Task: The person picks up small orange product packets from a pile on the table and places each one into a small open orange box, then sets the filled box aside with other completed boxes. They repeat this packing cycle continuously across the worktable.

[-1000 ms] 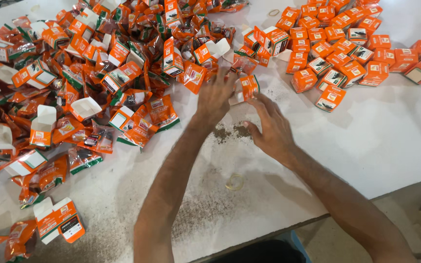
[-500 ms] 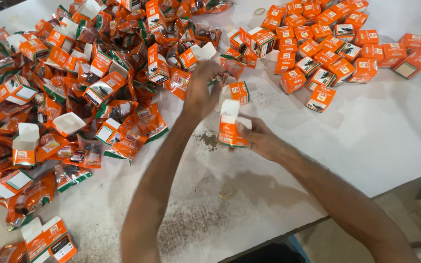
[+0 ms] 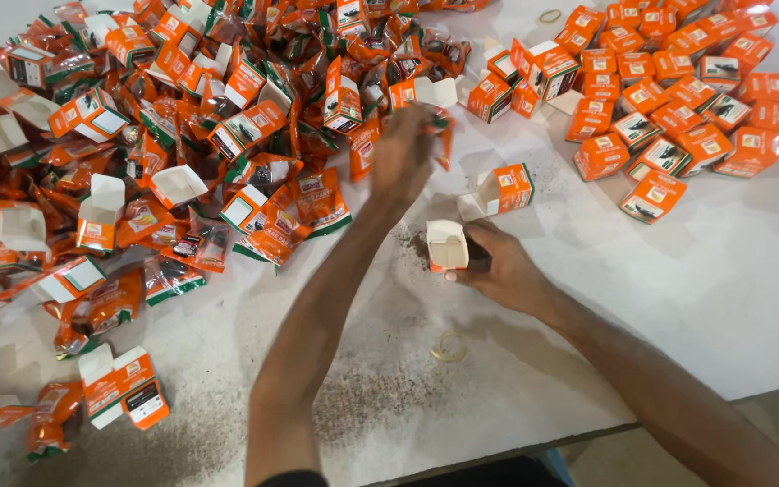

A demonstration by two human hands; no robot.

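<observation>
**Pouch lifted above and left of the open carton**

Left: heap of pouches and open cartons (image 3: pixel 164 135) on the white table (image 3: pixel 750 298). Left hand (image 3: pixel 400 153) raised at the heap's edge, fingers pinched on an orange pouch (image 3: pixel 442 135) that hangs with its long axis roughly upright. Right hand (image 3: pixel 498 269) rests on the table, closed around a small open carton (image 3: pixel 448 245), mouth facing up. Carton sits below and just right of the pouch, near but apart. Right: closed cartons (image 3: pixel 678 81) grouped.
</observation>
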